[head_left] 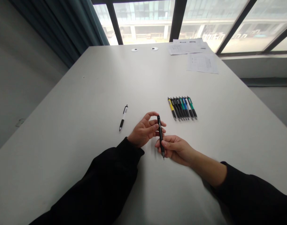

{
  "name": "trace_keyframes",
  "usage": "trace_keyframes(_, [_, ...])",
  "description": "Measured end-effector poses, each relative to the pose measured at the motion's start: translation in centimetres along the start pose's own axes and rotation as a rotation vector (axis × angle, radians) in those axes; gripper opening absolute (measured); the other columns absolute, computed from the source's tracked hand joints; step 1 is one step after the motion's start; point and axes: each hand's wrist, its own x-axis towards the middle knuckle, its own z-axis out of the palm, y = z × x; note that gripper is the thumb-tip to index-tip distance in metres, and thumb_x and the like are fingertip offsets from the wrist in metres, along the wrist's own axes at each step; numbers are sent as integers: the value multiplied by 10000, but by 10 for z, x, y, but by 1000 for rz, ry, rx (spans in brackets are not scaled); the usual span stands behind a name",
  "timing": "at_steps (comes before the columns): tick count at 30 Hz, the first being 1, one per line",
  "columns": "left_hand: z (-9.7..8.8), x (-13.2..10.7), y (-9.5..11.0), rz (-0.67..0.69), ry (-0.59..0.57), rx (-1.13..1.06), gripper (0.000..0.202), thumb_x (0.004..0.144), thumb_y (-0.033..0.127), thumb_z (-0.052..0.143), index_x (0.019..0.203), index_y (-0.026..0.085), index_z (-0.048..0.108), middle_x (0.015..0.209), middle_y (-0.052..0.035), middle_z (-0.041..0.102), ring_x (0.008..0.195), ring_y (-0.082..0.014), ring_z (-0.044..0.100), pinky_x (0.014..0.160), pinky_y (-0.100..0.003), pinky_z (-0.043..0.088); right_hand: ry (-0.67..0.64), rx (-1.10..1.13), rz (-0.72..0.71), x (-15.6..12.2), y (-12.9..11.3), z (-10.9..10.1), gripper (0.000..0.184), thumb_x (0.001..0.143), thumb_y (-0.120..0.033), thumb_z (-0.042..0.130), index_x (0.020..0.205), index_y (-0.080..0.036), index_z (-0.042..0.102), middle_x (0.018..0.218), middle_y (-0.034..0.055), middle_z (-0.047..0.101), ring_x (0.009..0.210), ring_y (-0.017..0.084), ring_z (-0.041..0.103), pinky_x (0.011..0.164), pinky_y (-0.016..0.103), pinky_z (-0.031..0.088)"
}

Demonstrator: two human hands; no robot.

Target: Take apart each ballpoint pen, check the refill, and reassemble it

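Black pen [160,137] stands almost upright between my hands, above the middle of the tabletop [87,93] and nearer my side than the far edge, its tip pointing down and towards me. My right hand [175,150] has the grip clamped on the lower barrel, thumb and fingers together just above the tip. My left hand [143,131] is half open, with its fingers curled up behind the upper barrel. From this view I cannot tell whether they press on the barrel or only sit just beside it. Whether the tip touches the tabletop, I cannot tell either.

For a clean hold, I judge that the pinch belongs low and firm, so the barrel neither turns nor tips, while the left fingers stay light and leave the top end clear. Holding the pen square to my view lets me see its whole length.

Ahead and to the right, a row of coloured pens [182,108] lies side by side, tips towards me. To the left, well apart from my hands, a white-and-black pen [123,117] lies on its own. Sheets of paper [202,63] sit near the far edge, not far from two small white discs [134,50], with a window [143,22] beyond.
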Motion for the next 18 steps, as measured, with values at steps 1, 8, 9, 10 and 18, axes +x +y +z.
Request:
trace_keyframes(1, [0, 0, 0, -2, 6, 8, 465, 823, 193, 774, 1180, 245, 480, 964, -31, 713, 809, -164, 705, 767, -310, 540, 4, 0, 2, 0, 0, 0, 280, 795, -335, 843, 917, -91, 780, 754, 43, 704, 565, 48, 584, 553, 157, 460])
trace_keyframes(8, [0, -1, -1, 17, 31, 26, 505, 818, 205, 780, 1216, 245, 472, 983, -36, 709, 824, -166, 704, 767, -312, 544, 19, -1, 11, -1, 0, 1, 312, 770, -358, 860, 925, -98, 787, 750, 36, 708, 561, 42, 591, 556, 142, 464])
trace_keyframes(9, [0, -2, -1, 18, 29, 26, 506, 817, 202, 781, 1214, 243, 470, 980, -35, 710, 821, -165, 705, 763, -309, 545, 17, -4, 13, -1, 0, 1, 308, 773, -356, 859, 925, -98, 787, 750, 37, 709, 561, 42, 593, 556, 141, 463])
trace_keyframes(10, [0, -2, -1, 19, 26, 26, 505, 814, 198, 783, 1207, 240, 468, 972, -33, 710, 817, -165, 706, 759, -307, 546, 14, -7, 13, -1, 0, 1, 302, 775, -353, 857, 922, -98, 787, 747, 36, 709, 557, 40, 591, 553, 140, 460])
trace_keyframes(18, [-1, -2, 0, 9, 31, 24, 495, 780, 198, 810, 1139, 224, 470, 921, -25, 717, 788, -165, 710, 761, -318, 552, 20, -47, 25, -2, -1, 2, 289, 790, -348, 844, 911, -94, 779, 747, 44, 706, 550, 45, 564, 537, 164, 445])
